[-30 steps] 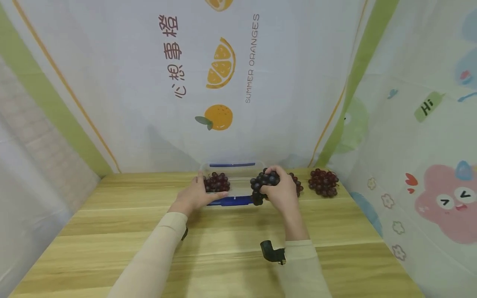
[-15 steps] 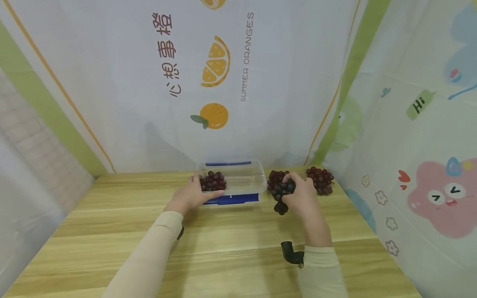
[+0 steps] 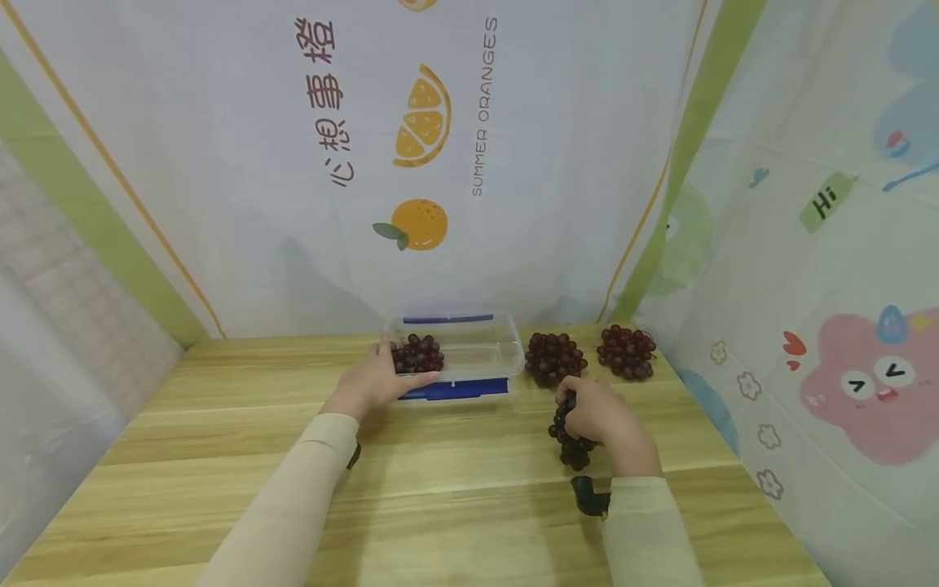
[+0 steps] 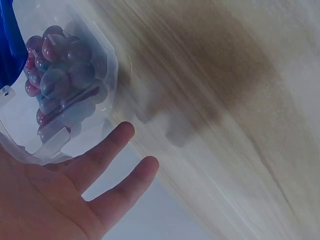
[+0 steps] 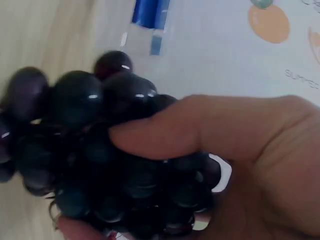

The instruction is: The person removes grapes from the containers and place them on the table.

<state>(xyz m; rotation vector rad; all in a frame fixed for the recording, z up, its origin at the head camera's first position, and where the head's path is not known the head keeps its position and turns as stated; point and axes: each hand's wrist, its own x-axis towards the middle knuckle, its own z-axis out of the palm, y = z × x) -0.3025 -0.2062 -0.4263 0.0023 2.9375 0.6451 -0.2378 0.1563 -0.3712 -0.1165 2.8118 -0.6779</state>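
From where I watch, the right hand (image 3: 603, 417) has its fingers and thumb curled round a dark grape bunch (image 3: 575, 450), well apart from the clear container (image 3: 484, 355) and on the near side of the middle red bunch (image 3: 555, 359). Up close in the right wrist view, I see round, nearly black berries packed tightly, some tinged bluish green, others purple, each catching a small white glint; the thumb lies across them, and a thin stem curls out below. I can't tell whether the bunch touches the wooden table (image 3: 455, 481). The left hand (image 3: 372, 380) is spread wide at the container's left end, its thumb along the front edge beside the front blue clip (image 3: 455, 390). Inside that end I have a smaller reddish bunch (image 3: 418, 355), and at far right another, the outer red bunch (image 3: 627, 352).
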